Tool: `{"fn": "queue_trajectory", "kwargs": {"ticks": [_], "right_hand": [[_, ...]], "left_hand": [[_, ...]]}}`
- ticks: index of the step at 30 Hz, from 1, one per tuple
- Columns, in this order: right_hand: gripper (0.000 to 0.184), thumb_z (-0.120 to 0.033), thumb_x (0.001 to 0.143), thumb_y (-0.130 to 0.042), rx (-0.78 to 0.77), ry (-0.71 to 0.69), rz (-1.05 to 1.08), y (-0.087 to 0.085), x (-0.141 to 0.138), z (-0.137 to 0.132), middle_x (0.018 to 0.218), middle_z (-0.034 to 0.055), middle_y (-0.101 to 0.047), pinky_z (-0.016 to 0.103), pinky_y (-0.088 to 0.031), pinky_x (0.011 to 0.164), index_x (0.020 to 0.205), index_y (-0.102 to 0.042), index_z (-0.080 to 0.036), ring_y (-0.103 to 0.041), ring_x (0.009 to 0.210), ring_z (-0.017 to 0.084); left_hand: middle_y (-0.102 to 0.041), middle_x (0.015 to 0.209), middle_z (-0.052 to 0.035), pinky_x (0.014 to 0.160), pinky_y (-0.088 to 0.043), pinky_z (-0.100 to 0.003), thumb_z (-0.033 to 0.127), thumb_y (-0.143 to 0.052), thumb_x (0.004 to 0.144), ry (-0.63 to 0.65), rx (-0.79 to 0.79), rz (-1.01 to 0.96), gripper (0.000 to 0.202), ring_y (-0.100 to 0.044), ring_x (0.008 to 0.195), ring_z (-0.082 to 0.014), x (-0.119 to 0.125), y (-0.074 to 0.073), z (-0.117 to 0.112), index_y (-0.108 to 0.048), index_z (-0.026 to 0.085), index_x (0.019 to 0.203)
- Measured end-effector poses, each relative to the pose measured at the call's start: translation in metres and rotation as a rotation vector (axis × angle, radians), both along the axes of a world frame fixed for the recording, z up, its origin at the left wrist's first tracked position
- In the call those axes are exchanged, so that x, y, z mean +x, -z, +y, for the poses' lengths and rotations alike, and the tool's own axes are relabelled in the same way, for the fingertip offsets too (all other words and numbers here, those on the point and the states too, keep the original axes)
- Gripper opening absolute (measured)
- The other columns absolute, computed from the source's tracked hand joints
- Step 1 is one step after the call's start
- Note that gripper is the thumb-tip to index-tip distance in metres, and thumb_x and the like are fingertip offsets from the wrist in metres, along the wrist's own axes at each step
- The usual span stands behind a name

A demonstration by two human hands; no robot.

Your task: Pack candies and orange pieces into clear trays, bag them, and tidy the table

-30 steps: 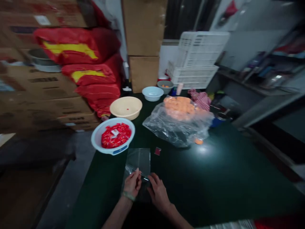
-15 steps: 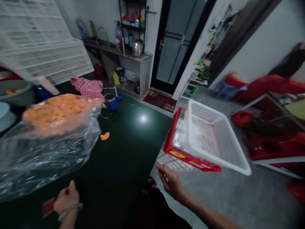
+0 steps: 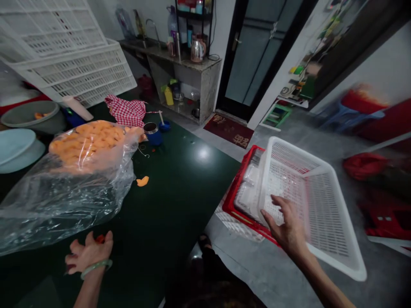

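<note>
At the lower left, my left hand [image 3: 91,254], with a pale green bangle [image 3: 96,268] on its wrist, is over the dark green table with its fingers spread. A small red thing [image 3: 100,238] shows between its thumb and fingers; I cannot tell whether it is touched. Just beyond lies a clear plastic bag [image 3: 93,201] full of orange curved pieces [image 3: 91,143]. One loose orange piece [image 3: 142,181] rests beside the bag. My right hand [image 3: 289,222] is open, thumb and fingers apart, over the near side of a white plastic basket [image 3: 334,205], which sits tilted on a red crate [image 3: 236,188] holding clear plastic containers [image 3: 248,188].
A blue cup [image 3: 153,134] and a red checked cloth [image 3: 126,112] stand past the bag. Grey [image 3: 48,122] and pale blue [image 3: 16,143] basins are at the left, white crates [image 3: 86,70] behind. A counter [image 3: 208,92], door [image 3: 253,64] and doormat [image 3: 227,130] lie ahead.
My right hand has moved right and spread over the white basket. My left hand has opened, and the dark red flat thing beside it no longer shows. The view has turned slightly left.
</note>
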State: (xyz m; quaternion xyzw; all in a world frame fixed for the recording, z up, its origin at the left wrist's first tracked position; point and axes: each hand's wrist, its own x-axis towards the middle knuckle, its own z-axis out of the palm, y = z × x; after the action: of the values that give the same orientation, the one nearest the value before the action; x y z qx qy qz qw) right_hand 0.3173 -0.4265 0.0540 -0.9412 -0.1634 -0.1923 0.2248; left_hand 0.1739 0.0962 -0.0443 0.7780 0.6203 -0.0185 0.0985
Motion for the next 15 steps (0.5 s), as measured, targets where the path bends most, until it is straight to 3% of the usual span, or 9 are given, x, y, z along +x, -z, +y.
{"fn": "queue_trajectory", "kwargs": {"ticks": [3, 6, 9, 11, 13, 15], "right_hand": [[0.062, -0.039, 0.081, -0.055, -0.33, 0.01, 0.147, 0.009, -0.016, -0.028, 0.12, 0.0218, -0.054, 0.046, -0.048, 0.081, 0.132, -0.041, -0.007, -0.055, 0.105, 0.034], [0.038, -0.024, 0.081, -0.05, -0.551, 0.034, 0.345, 0.022, -0.03, -0.055, 0.104, 0.0162, -0.064, 0.043, -0.047, 0.077, 0.116, -0.056, -0.011, -0.061, 0.092, 0.03], [0.022, -0.011, 0.077, -0.043, -0.497, -0.005, 0.506, 0.023, -0.028, -0.084, 0.08, 0.006, -0.065, 0.03, -0.046, 0.064, 0.085, -0.062, -0.019, -0.062, 0.074, 0.02], [0.019, -0.011, 0.075, -0.044, -0.386, -0.029, 0.481, 0.012, -0.022, -0.1, 0.077, 0.0035, -0.063, 0.026, -0.043, 0.059, 0.077, -0.06, -0.021, -0.061, 0.07, 0.017], [0.016, -0.013, 0.074, -0.044, -0.298, -0.024, 0.355, -0.006, -0.014, -0.107, 0.074, 0.0031, -0.062, 0.024, -0.042, 0.056, 0.076, -0.058, -0.021, -0.06, 0.067, 0.016], [0.014, -0.013, 0.074, -0.044, -0.274, -0.052, 0.271, -0.027, -0.005, -0.106, 0.069, 0.0023, -0.059, 0.024, -0.041, 0.054, 0.074, -0.055, -0.021, -0.058, 0.063, 0.015]], "left_hand": [[-0.057, 0.12, -0.0119, 0.09, -0.042, -0.047, 0.038, -0.05, 0.077, 0.197, 0.065, -0.26, 0.041, -0.052, 0.11, -0.0342, 0.025, -0.011, -0.036, -0.056, 0.016, 0.111], [-0.065, 0.078, -0.0071, 0.073, -0.048, -0.032, 0.033, -0.054, 0.075, 0.374, -0.252, -0.557, 0.027, -0.061, 0.071, -0.0204, 0.073, -0.013, -0.104, -0.063, 0.013, 0.091], [-0.061, 0.064, -0.0022, 0.055, -0.045, -0.023, 0.025, -0.057, 0.074, 0.503, -0.697, -0.705, 0.015, -0.054, 0.052, -0.0127, 0.125, -0.014, -0.19, -0.064, 0.015, 0.084], [-0.06, 0.061, -0.0015, 0.05, -0.043, -0.02, 0.022, -0.061, 0.073, 0.559, -0.939, -0.726, 0.01, -0.051, 0.048, -0.0104, 0.153, -0.021, -0.246, -0.064, 0.015, 0.079], [-0.065, 0.073, -0.0059, 0.048, -0.043, -0.019, 0.027, -0.067, 0.072, 0.558, -1.217, -0.727, 0.018, -0.057, 0.058, -0.0129, 0.175, -0.036, -0.292, -0.065, 0.013, 0.082], [-0.066, 0.096, -0.0124, 0.05, -0.047, -0.021, 0.04, -0.069, 0.072, 0.505, -1.521, -0.714, 0.039, -0.063, 0.075, -0.0195, 0.195, -0.06, -0.328, -0.065, 0.012, 0.097]]}}
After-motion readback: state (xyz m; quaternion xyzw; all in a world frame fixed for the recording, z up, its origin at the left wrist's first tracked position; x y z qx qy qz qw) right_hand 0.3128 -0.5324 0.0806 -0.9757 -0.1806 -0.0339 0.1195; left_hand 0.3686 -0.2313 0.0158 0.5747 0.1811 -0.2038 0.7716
